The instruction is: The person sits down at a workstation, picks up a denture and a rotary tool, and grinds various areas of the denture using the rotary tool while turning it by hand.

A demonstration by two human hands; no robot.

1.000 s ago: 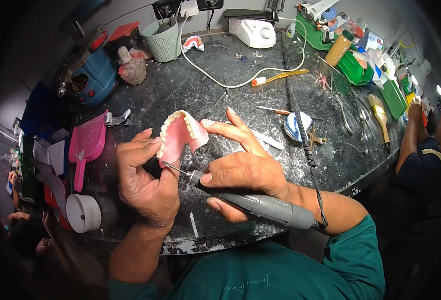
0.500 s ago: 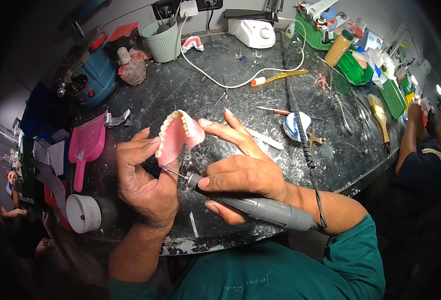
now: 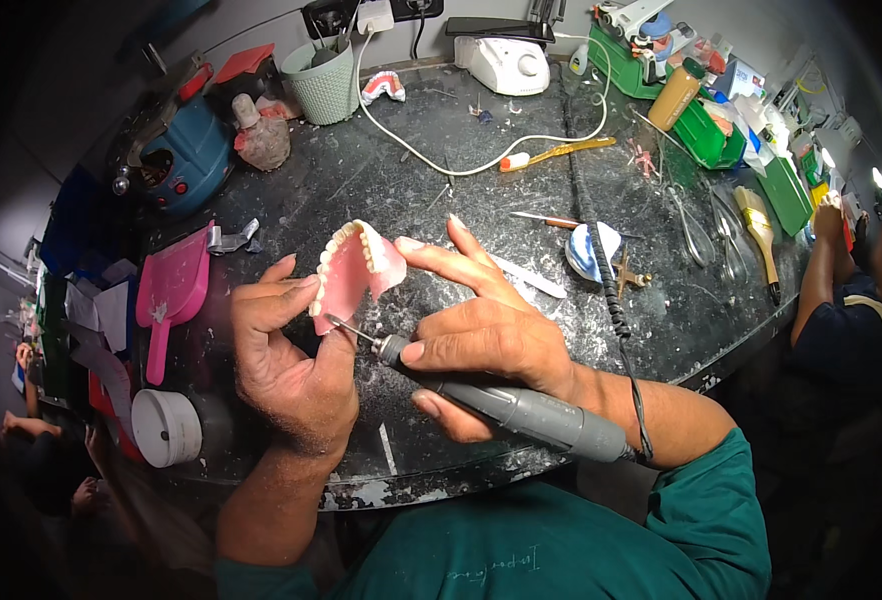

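Between the thumb and fingers of my left hand (image 3: 296,355) is a pink denture (image 3: 346,275) with a curved row of cream teeth, raised above the black bench. My right hand (image 3: 496,335) is wrapped round a grey rotary handpiece (image 3: 521,415), whose thin metal bur (image 3: 349,327) points left. The bur's tip meets or nearly meets the denture's lower pink edge, close to my left thumb. One outstretched right finger rests at the denture's right end. A coiled black cord (image 3: 606,280) runs from the far side of the bench towards the handpiece's rear.
A pink dustpan (image 3: 176,285) and a round white tub (image 3: 167,427) lie at left, a blue machine (image 3: 176,160) behind them. A white control unit (image 3: 506,68) stands at the back. At right are a brush (image 3: 758,235), green bins (image 3: 711,135) and another person's arm (image 3: 826,260).
The bur's tip has shifted slightly up along the denture's lower edge, the handpiece tilting with it. My left hand and the denture have hardly moved.
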